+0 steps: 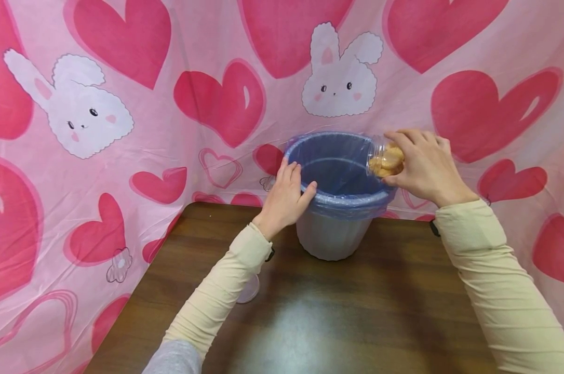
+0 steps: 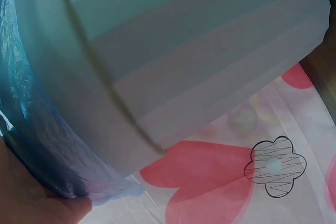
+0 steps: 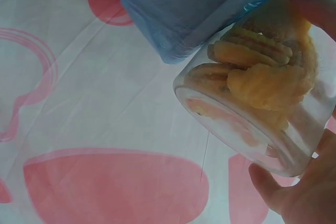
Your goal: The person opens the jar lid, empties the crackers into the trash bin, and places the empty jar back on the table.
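A whitish bin (image 1: 331,238) stands on the table, lined with a blue plastic bag (image 1: 352,209) folded down over its rim. My left hand (image 1: 284,200) rests on the near left of that rim, fingers fairly straight and thumb apart from them; the left wrist view shows its fingers against the bag's edge. My right hand (image 1: 424,163) grips a clear jar (image 3: 302,153) tilted on its side, its mouth over the bin's right rim. Golden ridged snack pieces (image 3: 265,85) sit inside the jar. Its base faces outward in the right wrist view.
A clear round lid (image 1: 249,290) lies on the dark wooden table (image 1: 338,311), partly behind my left forearm. Pink cloth (image 1: 216,171) with hearts and rabbits hangs close behind the bin and along both sides.
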{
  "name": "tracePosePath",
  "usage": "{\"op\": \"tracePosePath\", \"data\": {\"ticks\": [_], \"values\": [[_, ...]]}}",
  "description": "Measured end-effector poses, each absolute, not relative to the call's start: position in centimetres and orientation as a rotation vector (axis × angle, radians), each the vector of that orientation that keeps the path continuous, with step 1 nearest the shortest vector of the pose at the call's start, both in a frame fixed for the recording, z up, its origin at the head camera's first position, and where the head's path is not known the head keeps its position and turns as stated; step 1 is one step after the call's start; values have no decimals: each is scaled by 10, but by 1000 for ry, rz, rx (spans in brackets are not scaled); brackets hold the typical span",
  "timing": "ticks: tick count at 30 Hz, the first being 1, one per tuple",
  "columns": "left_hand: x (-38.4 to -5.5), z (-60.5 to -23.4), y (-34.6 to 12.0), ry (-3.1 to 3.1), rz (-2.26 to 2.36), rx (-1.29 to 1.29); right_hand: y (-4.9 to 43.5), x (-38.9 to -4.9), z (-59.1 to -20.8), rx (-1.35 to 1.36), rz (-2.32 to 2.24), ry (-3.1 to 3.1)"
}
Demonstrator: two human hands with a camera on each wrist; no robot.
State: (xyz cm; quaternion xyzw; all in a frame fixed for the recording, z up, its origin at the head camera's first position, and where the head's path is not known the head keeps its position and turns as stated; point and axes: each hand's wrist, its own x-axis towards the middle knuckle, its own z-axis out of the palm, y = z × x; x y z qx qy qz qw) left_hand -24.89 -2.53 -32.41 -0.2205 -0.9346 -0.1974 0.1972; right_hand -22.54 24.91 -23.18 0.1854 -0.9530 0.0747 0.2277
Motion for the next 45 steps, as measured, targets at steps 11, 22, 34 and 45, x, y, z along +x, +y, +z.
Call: {"op": "tracePosePath", "data": {"ticks": [11, 22, 34, 45], "values": [[-249, -324, -25, -2623, -557, -615, 247, -226, -230, 544, 154, -2623], [-250, -323, -26, -2633, -558, -613, 245, -227, -229, 576, 105, -2619], [-251, -325, -25, -2616, -548, -598, 244, -226, -227, 575, 74, -2669], [-249, -325, -25, -2623, -554, -596, 245, -225, -227, 609, 36, -2648]]}}
